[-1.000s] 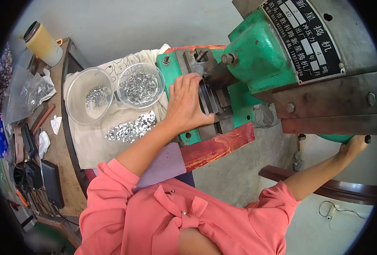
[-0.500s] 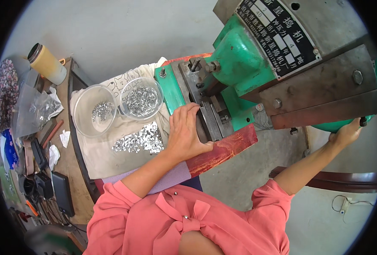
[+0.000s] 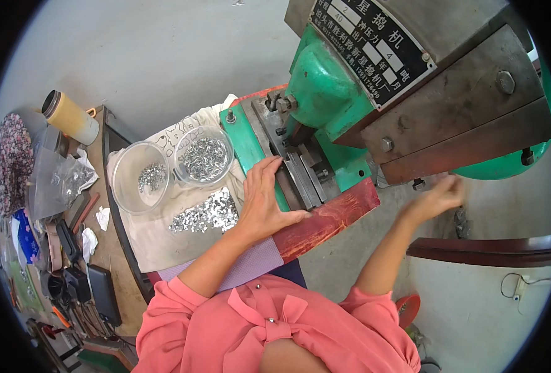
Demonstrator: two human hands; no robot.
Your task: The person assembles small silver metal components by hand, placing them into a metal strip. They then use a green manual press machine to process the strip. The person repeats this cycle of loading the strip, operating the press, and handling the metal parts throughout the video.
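My left hand (image 3: 264, 200) lies at the near side of a green bench press (image 3: 322, 87). Its thumb and fingers are spread along the steel die (image 3: 301, 181), and I see nothing held in it. My right hand (image 3: 438, 200) is in the air below the press's green wheel (image 3: 491, 170), apart from the wheel's dark knob (image 3: 527, 156). Motion smears its fingers. Left of the press, small silver metal pieces (image 3: 208, 212) lie heaped on a pale cloth (image 3: 148, 239). Two clear round tubs, one on the left (image 3: 123, 186) and one on the right (image 3: 174, 165), hold more small metal parts.
The press stands on a worn red board (image 3: 334, 219). At the left is a side table (image 3: 117, 273) with a yellow bottle (image 3: 70, 117), a plastic bag (image 3: 51, 171), a black case (image 3: 104, 295) and hand tools. A dark curved wooden edge (image 3: 486, 250) lies at the right.
My right hand has left the wheel's knob and moved left toward me; the knob now stands higher. My left hand stays at the die. The whole view has shifted slightly.
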